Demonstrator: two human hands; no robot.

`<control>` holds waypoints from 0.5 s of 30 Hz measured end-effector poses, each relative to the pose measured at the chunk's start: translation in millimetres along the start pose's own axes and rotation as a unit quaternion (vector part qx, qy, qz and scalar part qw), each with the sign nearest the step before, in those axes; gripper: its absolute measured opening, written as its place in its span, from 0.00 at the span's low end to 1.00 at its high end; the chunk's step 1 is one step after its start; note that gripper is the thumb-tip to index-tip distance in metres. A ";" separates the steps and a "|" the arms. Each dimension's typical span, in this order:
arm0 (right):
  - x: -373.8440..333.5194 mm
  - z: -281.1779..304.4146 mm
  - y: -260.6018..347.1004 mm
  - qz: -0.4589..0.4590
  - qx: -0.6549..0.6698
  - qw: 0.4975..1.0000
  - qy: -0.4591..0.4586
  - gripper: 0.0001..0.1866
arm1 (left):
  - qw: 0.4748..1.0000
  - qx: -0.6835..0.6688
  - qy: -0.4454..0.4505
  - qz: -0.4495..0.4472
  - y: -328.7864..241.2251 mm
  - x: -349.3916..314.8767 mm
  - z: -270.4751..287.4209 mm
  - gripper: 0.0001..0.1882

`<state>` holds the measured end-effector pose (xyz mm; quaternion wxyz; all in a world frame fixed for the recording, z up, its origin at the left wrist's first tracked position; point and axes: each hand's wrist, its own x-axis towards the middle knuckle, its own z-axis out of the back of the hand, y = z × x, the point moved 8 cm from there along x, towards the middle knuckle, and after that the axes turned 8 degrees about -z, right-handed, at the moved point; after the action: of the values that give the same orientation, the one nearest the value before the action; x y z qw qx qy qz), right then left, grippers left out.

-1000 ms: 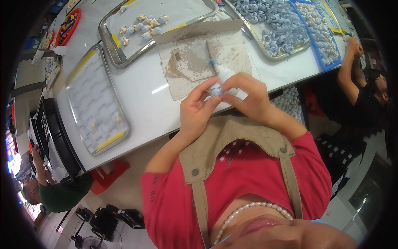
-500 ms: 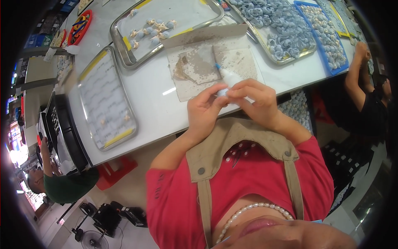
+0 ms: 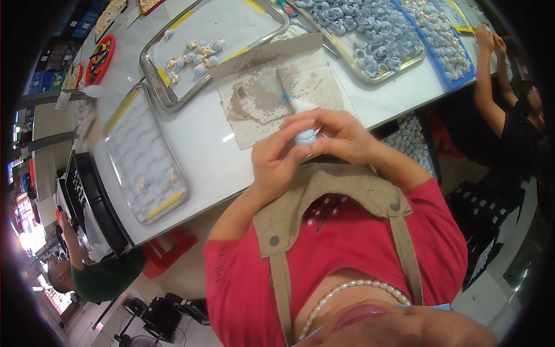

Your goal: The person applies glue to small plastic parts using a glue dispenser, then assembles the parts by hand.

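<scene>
My left hand (image 3: 273, 159) and my right hand (image 3: 346, 137) meet in front of my chest, at the table's near edge. Between their fingertips sits a small light-blue ridged piece (image 3: 305, 137), rounded like a shell. Both hands are closed around it, and the fingers partly cover it. Just beyond them, a white squeeze bottle with a blue tip (image 3: 299, 104) lies on a stained, opened-out piece of cardboard (image 3: 254, 130). My right fingers hide part of the bottle.
Several blue-and-cream pieces (image 3: 199, 55) lie in a metal tray (image 3: 165, 104). Left stands a lined tray (image 3: 186, 182) with two small cream pieces. Loose blue pieces (image 3: 376, 34) fill another tray, beside a blue tray (image 3: 457, 84). Co-workers' arms (image 3: 488, 69) show right and left.
Both hands have closed in around the light-blue piece, the right fingers now reaching over toward the left. More of its ridged side shows. The whole view has shifted slightly.
</scene>
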<state>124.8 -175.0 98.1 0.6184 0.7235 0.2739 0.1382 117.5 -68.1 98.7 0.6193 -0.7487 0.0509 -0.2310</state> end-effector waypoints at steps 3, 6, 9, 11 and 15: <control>0.2 2.8 6.4 0.026 -0.038 0.999 -0.010 0.23 | 0.998 0.035 -0.004 -0.044 -5.5 2.1 1.1 0.18; -12.1 0.5 29.2 0.083 -0.086 0.992 -0.032 0.21 | 0.991 0.114 0.015 -0.065 -32.2 8.9 -9.6 0.12; -2.8 5.9 21.6 0.019 -0.047 0.999 0.012 0.21 | 0.986 0.139 0.011 -0.089 -20.9 12.9 -4.5 0.12; -3.0 6.6 17.5 0.039 0.021 0.999 0.022 0.21 | 0.991 0.104 -0.005 -0.083 -16.3 12.1 -6.4 0.15; -13.4 11.7 24.0 0.093 -0.032 0.995 -0.006 0.19 | 0.994 0.078 0.020 -0.068 -12.6 9.4 -13.6 0.21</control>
<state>125.6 -194.3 120.9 0.6275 0.7264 0.1971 0.1993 117.6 -80.9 115.1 0.6572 -0.6951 -0.0058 -0.2913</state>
